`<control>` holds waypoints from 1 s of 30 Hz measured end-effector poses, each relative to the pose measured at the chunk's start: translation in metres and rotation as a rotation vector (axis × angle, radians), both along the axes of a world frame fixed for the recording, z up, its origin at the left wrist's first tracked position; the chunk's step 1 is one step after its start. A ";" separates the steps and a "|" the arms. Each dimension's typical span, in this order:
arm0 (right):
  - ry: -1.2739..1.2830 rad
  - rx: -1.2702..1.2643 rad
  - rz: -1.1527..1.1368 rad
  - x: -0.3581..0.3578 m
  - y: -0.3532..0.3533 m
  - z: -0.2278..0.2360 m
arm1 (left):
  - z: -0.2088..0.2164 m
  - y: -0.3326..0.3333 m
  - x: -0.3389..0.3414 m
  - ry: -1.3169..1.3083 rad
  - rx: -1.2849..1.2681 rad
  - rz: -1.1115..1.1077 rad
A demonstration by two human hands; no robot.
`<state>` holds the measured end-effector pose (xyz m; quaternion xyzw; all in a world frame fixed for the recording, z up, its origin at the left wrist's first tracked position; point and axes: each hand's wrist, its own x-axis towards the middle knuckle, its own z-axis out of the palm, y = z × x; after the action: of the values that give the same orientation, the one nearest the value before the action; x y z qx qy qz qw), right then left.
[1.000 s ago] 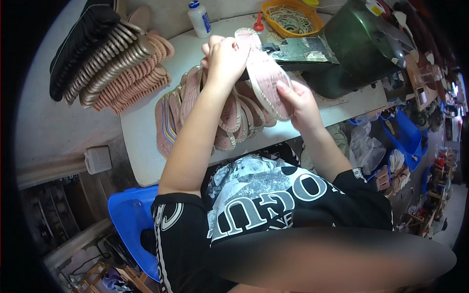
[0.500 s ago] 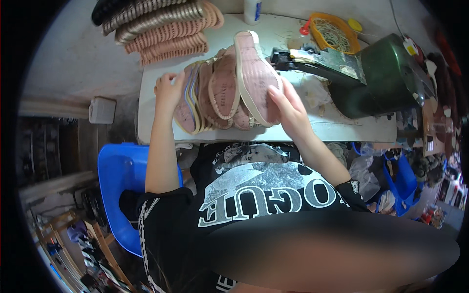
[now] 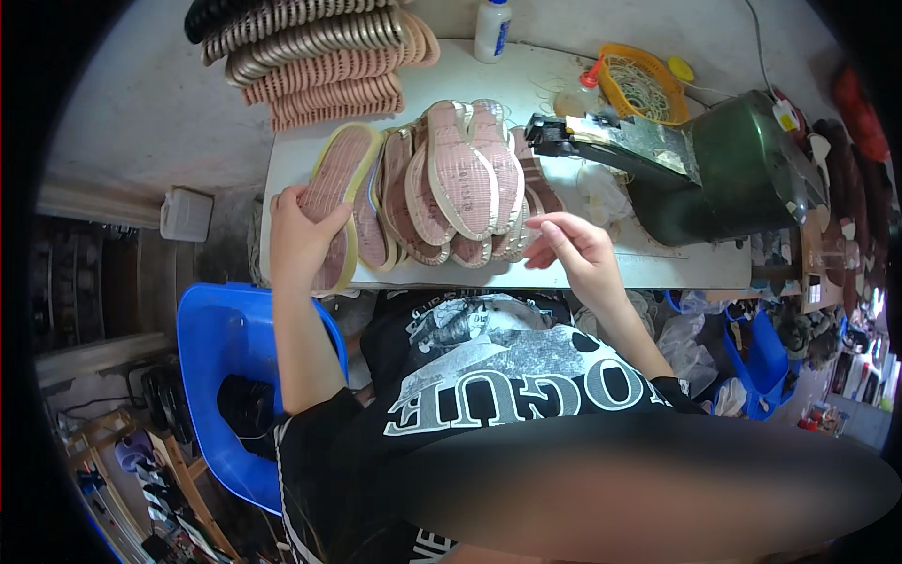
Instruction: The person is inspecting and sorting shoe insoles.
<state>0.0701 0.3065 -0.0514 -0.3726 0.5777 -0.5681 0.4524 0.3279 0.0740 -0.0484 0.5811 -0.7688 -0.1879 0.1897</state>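
Note:
My left hand (image 3: pixel 303 240) grips a pink insole with a pale yellow rim (image 3: pixel 348 160), thumb on its upper face, at the left end of the pile. Beside it, further insoles (image 3: pixel 376 235) stand tilted and overlapping. Mid-table lies the heap of pink insoles with cream edges, two of them side by side on top (image 3: pixel 460 183). Just to the right of the heap hovers my right hand (image 3: pixel 575 246), empty, its fingers loosely bent and apart.
A green machine with a long arm (image 3: pixel 733 169) occupies the table's right side. Behind it are a yellow basket of bands (image 3: pixel 644 86) and a red-capped bottle (image 3: pixel 583 89). A white bottle (image 3: pixel 492 33) stands at the back, stacked woven straps (image 3: pixel 324 61) back left. Below left sits a blue tub (image 3: pixel 221 376).
My right hand has let go of its insole, which now lies on the heap, and drawn slightly right and down. My left hand has taken hold of a yellow-rimmed insole, tilting it leftward.

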 end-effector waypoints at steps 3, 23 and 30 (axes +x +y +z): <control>-0.084 -0.103 0.085 0.007 -0.005 0.006 | 0.035 0.025 -0.026 0.476 0.214 -0.332; -0.528 -0.294 0.386 -0.019 -0.017 -0.015 | 0.031 0.103 -0.145 1.020 0.858 -0.752; -0.054 0.056 0.208 -0.024 -0.010 0.033 | 0.026 0.096 -0.151 0.935 0.614 -0.702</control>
<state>0.0456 0.2963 -0.0180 -0.4025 0.5391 -0.5115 0.5346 0.1767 0.1698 -0.0228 0.1806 -0.6607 -0.6819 0.2567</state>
